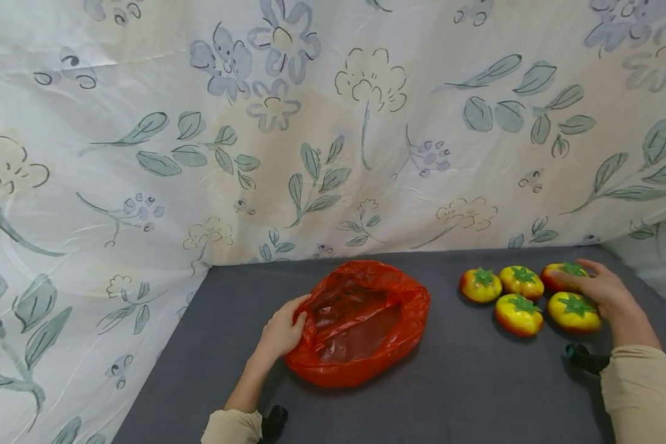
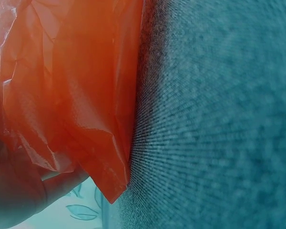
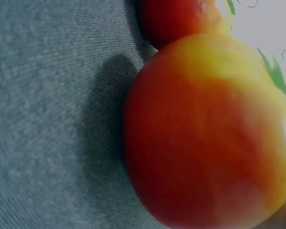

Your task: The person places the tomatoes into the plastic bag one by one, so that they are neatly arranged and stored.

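Observation:
A red plastic bag (image 1: 361, 370) lies on the dark table with its wide mouth facing up. My left hand (image 1: 283, 327) grips its left rim, thumb on the inner side; in the left wrist view the thin orange-red film (image 2: 90, 95) hangs over the fingers. At the right, my right hand (image 1: 602, 287) holds the back-right tomato (image 1: 552, 280), red and yellow with a green leafy top, its thumb and fingers on either side. Just in front of this hand sits another tomato (image 1: 574, 314), which fills much of the right wrist view as a glossy round fruit (image 3: 200, 138).
Further tomatoes stand left of the right hand: one at the far left (image 1: 480, 287), one behind (image 1: 522, 280) and one in front (image 1: 518, 316). Flowered cloth (image 1: 311, 154) hangs behind and left of the dark grey tabletop (image 1: 444, 388).

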The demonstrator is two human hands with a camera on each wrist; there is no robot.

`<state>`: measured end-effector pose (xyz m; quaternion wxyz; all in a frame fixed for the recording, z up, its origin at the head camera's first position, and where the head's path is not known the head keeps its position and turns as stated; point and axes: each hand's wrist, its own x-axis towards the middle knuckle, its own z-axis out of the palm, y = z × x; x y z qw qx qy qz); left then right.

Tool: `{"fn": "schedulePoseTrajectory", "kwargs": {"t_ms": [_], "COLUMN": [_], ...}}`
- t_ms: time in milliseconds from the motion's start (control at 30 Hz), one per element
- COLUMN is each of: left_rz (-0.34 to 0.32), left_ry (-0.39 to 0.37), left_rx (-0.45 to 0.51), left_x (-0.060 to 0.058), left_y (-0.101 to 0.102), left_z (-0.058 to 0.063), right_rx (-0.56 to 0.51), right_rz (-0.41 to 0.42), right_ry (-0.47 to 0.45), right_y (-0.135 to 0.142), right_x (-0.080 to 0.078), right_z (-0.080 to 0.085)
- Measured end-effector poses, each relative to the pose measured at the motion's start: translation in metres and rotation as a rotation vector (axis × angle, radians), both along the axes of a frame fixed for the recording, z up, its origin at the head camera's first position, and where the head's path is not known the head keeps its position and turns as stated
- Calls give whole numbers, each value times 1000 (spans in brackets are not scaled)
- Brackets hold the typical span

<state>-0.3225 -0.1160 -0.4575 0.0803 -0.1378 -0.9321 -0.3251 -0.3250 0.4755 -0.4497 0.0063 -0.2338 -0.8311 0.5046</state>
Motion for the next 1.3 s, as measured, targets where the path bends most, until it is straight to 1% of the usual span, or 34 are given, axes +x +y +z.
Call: {"fn": "schedulePoseTrajectory", "kwargs": {"t_ms": [100,200,367,500,633,700,833,900,1000,1067,1133,1200,1300], "left_rz": [1,-2,-6,-16,-28,-25,-18,-16,-19,-19,-19,-17,-15], "left_ry": [-1,0,7,-4,-6,-1,-3,-10,-12,-14,-13,-13,-11], "left_rx": [2,6,7,-1,-10,-6,-5,-9,-12,-12,-11,-10,-7], "left_x": [0,1,1,4,6,6,5,4,4,4,4,4,4], "left_y": [0,0,0,0,-1,0,0,0,0,1,1,1,1], "left_z": [0,0,0,-2,-4,-4,-2,-1,1,2,3,3,3], "right_rx": [46,64,53,17,-2,-21,-116,-193,-309,-363,-399,-413,-413], "right_rz": [24,15,-26,-74,-123,-135,-143,-144,-159,-164,-152,-119,-83], "right_ry": [-14,-38,-59,-37,29,85,210,270,350,403,453,490,528], "right_y": [0,0,0,0,-4,-8,-20,-28,-20,-16,-12,-23,-32], "right_x": [-1,-2,0,6,14,16,21,24,15,9,1,3,1], "right_z": [1,2,3,-2,-6,-4,10,19,13,8,3,10,16]}}
